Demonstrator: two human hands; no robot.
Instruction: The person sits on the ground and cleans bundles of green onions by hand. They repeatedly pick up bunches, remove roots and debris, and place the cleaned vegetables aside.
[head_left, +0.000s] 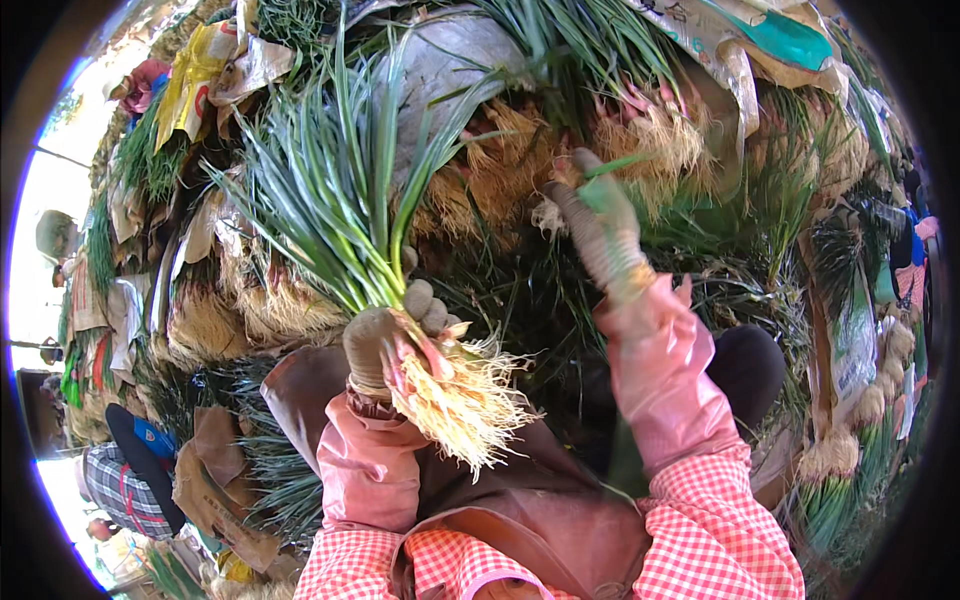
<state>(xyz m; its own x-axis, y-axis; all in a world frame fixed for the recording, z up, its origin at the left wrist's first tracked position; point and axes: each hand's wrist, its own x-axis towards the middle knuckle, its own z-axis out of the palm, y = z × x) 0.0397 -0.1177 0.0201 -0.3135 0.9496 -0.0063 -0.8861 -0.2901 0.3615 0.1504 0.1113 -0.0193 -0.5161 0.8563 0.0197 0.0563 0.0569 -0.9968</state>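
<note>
My left hand (375, 341), in a dirty knit glove, is closed around a bunch of green garlic (352, 247). Its long flat leaves point up and away, and its pinkish bulbs and pale roots (465, 397) hang over my lap. My gloved right hand (604, 225) reaches forward to a heap of the same plants. Its fingertips are by a reddish bulb (564, 159) at the front of the heap. That hand is blurred, a green leaf crosses it, and whether it grips the bulb cannot be told. Rooted plants (649, 142) lie just beyond it.
A grey-white sheet (450, 67) lies among the plants ahead. Loose leaves (517, 292) cover the ground between my arms. More root bundles (206, 322) line the left side, and others (829, 457) the right. A person in a plaid garment (124, 487) is at the left.
</note>
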